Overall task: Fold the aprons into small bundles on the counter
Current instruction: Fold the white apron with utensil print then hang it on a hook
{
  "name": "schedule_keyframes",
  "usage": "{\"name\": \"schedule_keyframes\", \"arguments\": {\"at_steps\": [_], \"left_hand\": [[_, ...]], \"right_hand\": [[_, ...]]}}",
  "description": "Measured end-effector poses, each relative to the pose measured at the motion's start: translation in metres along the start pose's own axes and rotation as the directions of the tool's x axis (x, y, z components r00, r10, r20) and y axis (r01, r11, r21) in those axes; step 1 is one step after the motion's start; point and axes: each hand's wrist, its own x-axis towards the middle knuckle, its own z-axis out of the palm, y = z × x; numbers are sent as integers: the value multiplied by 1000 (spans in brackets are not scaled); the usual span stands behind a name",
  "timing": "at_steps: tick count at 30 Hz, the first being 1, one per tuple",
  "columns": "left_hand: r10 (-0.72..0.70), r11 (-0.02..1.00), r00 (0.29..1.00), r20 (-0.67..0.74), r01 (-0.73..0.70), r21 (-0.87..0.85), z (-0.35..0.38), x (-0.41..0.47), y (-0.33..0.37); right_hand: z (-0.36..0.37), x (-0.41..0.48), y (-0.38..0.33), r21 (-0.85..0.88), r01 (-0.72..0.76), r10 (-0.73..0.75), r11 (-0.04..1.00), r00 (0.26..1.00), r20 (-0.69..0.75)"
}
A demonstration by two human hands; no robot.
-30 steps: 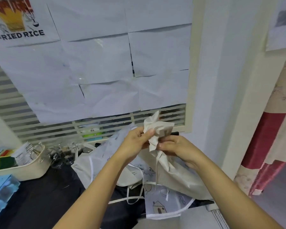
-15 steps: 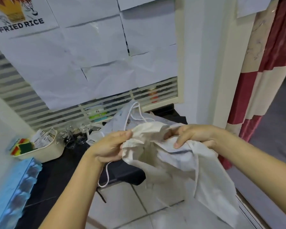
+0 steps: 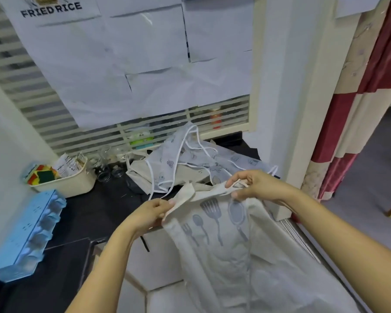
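The utensil-print apron (image 3: 224, 245) hangs off the front edge of the bench (image 3: 95, 206), held spread by its top edge. The left grip (image 3: 152, 211) pinches one upper corner, and the right grip (image 3: 253, 185) is closed on the other corner and its strap. This looks like the opening-out step, with no fold made yet. The next move likely calls for bringing the corners together, then laying it on the bench in front of the heap of loose aprons (image 3: 178, 163).

Paper-covered louvred window (image 3: 158, 132), white wall (image 3: 278, 86), red-and-cream curtain (image 3: 357, 98), tiled floor (image 3: 167, 299).
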Motion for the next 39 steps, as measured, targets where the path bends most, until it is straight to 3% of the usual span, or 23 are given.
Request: {"name": "schedule_keyframes", "arguments": {"at_steps": [3, 7, 11, 14, 17, 21, 23, 25, 27, 30, 32, 33, 34, 36, 39], "left_hand": [[110, 986, 994, -21, -106, 131, 25, -1, -5], [257, 918, 931, -259, -152, 366, 48, 18, -20], [442, 844, 861, -251, -304, 443, 68, 32, -17], [478, 865, 795, -373, -351, 360, 79, 36, -14], [331, 943, 835, -440, -271, 195, 83, 47, -10], [182, 930, 948, -262, -80, 359, 78, 63, -6], [49, 986, 996, -78, -36, 162, 74, 65, -9], [-19, 990, 991, 133, 37, -136, 73, 64, -8], [-15, 936, 987, 162, 71, -344, 77, 64, -1], [-13, 926, 996, -93, -23, -376, 84, 76, 2], [16, 923, 975, -222, -100, -372, 97, 79, 4], [27, 916, 971, -237, -119, -383, 103, 79, 3], [48, 910, 976, -211, -130, -394, 108, 78, 5], [88, 913, 995, -52, -101, -396, 113, 72, 9], [135, 942, 970, 203, -62, -329, 107, 68, 20]], "right_hand": [[15, 5, -4, -30, 87, -87, 996, 996, -5], [31, 5, -20, -308, 235, -194, 922, 968, 161], [33, 1, -31, -284, 251, -163, 925, 940, 300], [22, 0, -17, -186, 205, -162, 961, 961, 223], [10, 0, 14, -133, 111, -112, 985, 994, 0], [4, -3, 61, -46, 47, -57, 998, 969, -240], [-3, -8, 76, 39, 52, -37, 998, 947, -319], [-12, -15, 85, 144, 73, -4, 987, 902, -432], [-13, -26, 97, 251, 70, 63, 966, 870, -488], [3, -37, 128, 255, -75, 167, 964, 917, -363], [13, -43, 139, 249, -232, 260, 940, 961, -88], [21, -45, 143, 264, -330, 321, 906, 944, 75], [27, -46, 149, 263, -405, 363, 876, 911, 195], [44, -45, 158, 296, -491, 428, 819, 867, 254], [68, -33, 151, 377, -418, 443, 827, 896, 20]]}}
